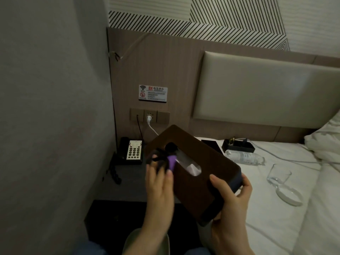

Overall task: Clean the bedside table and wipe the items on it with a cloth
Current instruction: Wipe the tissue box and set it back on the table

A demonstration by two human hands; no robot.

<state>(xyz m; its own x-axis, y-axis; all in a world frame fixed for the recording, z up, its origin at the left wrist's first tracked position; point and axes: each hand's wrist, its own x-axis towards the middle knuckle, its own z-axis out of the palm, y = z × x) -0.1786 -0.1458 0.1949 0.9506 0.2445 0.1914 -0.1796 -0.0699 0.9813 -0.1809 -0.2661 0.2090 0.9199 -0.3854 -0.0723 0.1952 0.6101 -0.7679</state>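
Note:
My right hand grips the near end of a dark brown tissue box, holding it tilted in the air above the dark bedside table. My left hand holds a dark and purple cloth against the box's top, beside the slot where tissue shows. A black telephone with a pale keypad stands at the back of the table, its coiled cord trailing to the left.
On the white bed to the right lie a plastic water bottle, a glass, a clear dish, a black tray and a flat black card. Wall sockets with plugged cables sit behind the table.

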